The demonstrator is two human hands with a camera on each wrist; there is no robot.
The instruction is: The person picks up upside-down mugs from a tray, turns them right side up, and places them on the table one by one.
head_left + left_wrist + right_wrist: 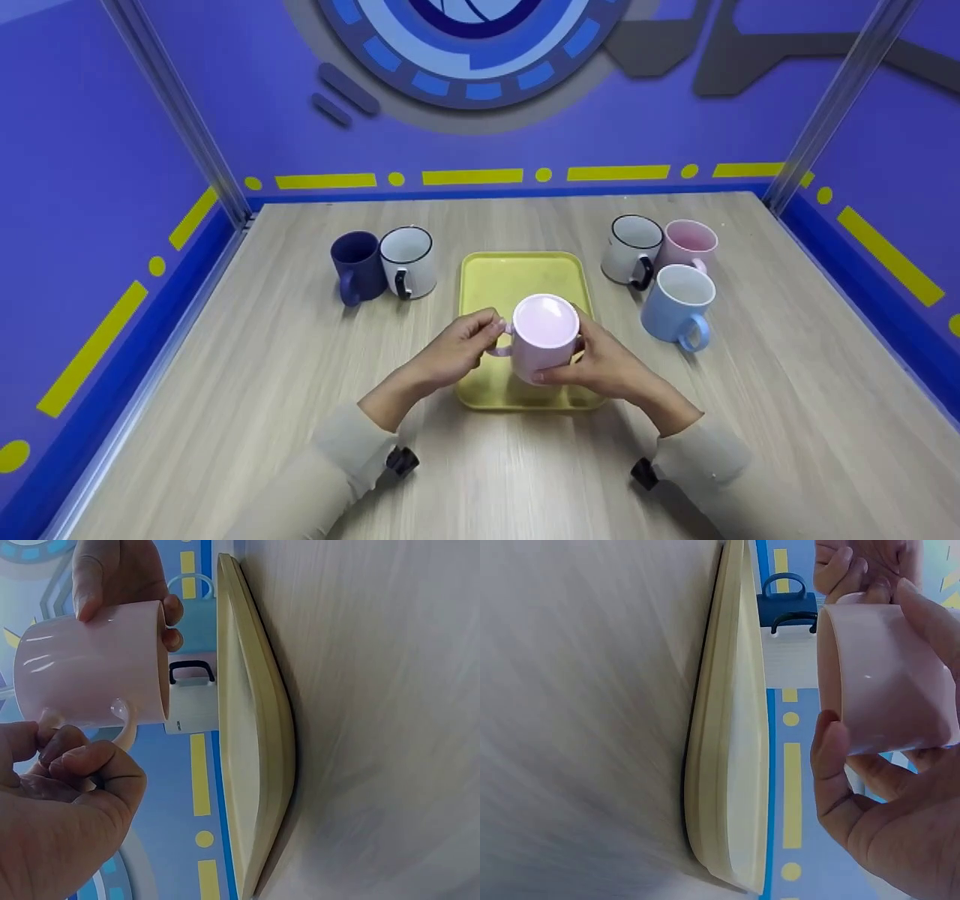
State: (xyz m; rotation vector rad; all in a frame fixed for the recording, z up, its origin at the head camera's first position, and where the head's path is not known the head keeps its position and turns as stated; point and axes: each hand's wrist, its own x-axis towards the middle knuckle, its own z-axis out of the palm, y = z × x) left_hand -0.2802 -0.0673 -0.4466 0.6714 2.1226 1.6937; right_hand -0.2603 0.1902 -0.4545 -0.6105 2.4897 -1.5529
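Observation:
A glossy pink mug is held above the yellow tray, a smooth pale disc showing at its upper end. By the handle, on the mug's left side, my left hand pinches it between thumb and curled fingers. The right hand grips the body from the other side, its thumb across the near face low down and its fingers round the far side. In the left wrist view, a gap shows between the mug and the tray. The right wrist view shows right-hand fingertips at the mug's lower edge.
Left of the tray stand a dark blue mug and a white mug with black handle. On the right are another white mug, a second pink mug and a light blue mug. Blue panels wall in the wooden table.

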